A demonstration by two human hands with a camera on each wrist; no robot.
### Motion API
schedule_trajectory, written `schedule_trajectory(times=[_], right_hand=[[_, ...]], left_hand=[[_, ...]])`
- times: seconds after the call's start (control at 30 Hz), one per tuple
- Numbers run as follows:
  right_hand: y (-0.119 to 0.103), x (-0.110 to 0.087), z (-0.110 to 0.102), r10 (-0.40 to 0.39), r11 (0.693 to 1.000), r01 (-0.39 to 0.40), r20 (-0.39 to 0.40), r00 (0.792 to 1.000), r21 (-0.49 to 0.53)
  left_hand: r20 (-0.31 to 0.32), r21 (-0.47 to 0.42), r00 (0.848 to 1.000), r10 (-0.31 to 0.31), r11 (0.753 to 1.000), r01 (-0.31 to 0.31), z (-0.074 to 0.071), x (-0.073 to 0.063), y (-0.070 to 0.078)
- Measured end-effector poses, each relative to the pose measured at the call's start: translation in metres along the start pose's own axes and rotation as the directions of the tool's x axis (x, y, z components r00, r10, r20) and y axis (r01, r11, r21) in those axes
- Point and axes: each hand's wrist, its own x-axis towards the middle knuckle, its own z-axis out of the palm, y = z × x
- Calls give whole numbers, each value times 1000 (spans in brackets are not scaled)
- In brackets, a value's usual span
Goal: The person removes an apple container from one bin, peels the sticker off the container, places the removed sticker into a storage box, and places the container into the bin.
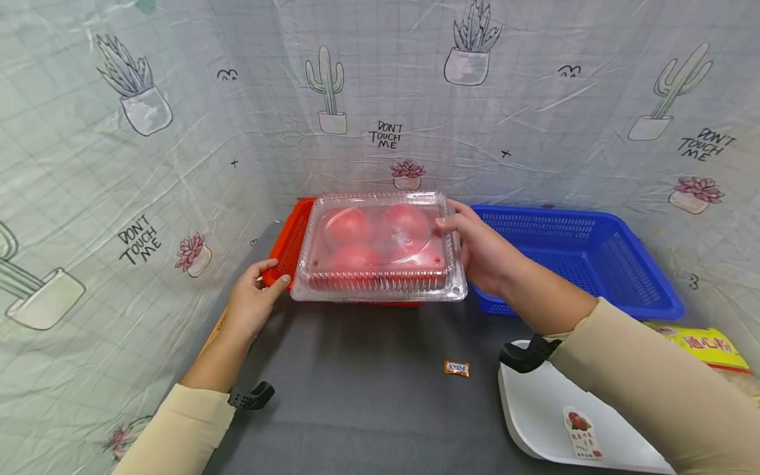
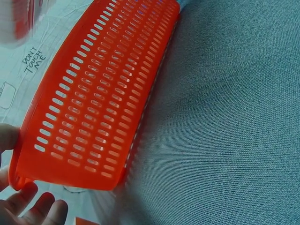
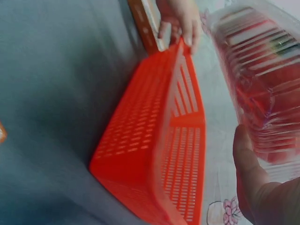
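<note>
A clear plastic clamshell box [image 1: 374,280] with several red round things inside, their kind blurred by the lid, is held up over the red plastic basket [image 1: 290,243]. My right hand [image 1: 488,254] grips its right end, thumb on top. In the right wrist view the box [image 3: 262,93] is apart from the slotted basket [image 3: 140,108]. My left hand [image 1: 252,300] pinches the near left corner of the basket's rim, thumb above and fingers below, as the left wrist view shows too. The box hides most of the basket's inside in the head view.
To the right stands a blue plastic basket [image 1: 629,264]. A white tray [image 1: 534,402] with a fruit sticker lies under my right forearm, beside a yellow food packet [image 1: 706,346]. One small wrapped candy [image 1: 456,368] lies on the grey tabletop [image 1: 356,389]. Patterned curtains surround the table.
</note>
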Motion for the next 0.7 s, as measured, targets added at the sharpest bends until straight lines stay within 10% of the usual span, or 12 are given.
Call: schedule_trajectory(times=[0.7], right_hand=[[9, 95, 4, 111, 994, -113, -63, 992, -15]], left_hand=[[-10, 52, 997, -73, 996, 74, -4, -2, 7]])
